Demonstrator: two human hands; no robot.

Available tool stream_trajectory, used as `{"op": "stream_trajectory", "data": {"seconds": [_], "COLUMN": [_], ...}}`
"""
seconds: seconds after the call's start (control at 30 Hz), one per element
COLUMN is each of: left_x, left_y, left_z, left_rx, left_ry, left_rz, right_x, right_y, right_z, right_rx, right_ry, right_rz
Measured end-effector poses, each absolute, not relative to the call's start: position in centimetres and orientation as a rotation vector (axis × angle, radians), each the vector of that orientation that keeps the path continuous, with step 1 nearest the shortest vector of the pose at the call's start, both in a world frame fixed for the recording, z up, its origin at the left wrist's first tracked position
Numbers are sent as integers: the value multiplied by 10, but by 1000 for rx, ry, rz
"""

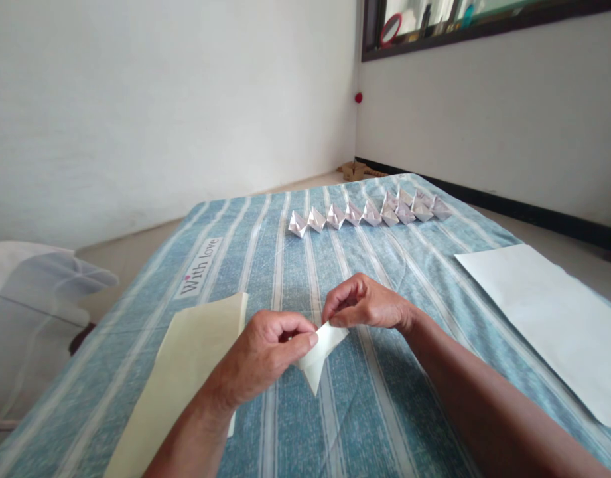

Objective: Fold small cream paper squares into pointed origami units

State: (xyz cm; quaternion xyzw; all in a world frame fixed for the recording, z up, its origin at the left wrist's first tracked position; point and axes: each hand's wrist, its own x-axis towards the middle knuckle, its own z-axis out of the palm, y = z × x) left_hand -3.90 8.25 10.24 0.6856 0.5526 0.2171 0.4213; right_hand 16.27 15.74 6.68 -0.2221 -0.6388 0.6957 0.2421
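A small pale-yellow folded paper [319,355] is held above the striped cloth, one pointed corner hanging down. My left hand [265,348] pinches its left upper edge between thumb and fingers. On the upper edge, close beside, my right hand [367,302] pinches it too, fingertips almost meeting the left ones. The fingers cover part of the top folds. Left of my left hand lies pale-yellow paper [200,342], partly hidden under my forearm.
Several folded paper boats [353,214] stand in a row at the table's far side, doubled at the right. White paper [544,325] lies at the right edge. A blue striped cloth [255,265] covers the table, with "With love" lettering [200,265] at left.
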Motion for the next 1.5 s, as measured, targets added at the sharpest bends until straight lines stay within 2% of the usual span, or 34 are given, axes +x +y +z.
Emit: {"op": "stream_trajectory", "data": {"seconds": [0.9,1.3,1.5], "left_x": [-28,-32,-32], "left_y": [80,82,85], "left_z": [103,99,93], "left_rx": [1763,1563,1386], "left_ry": [1506,1523,1470], "left_rz": [603,960,1110], "right_x": [159,163,157], "right_y": [157,157,153], "right_z": [65,66,66], "right_rx": [-593,-589,-662], "right_ry": [-1713,-1611,-1680], "right_rz": [1863,1816,1686]}}
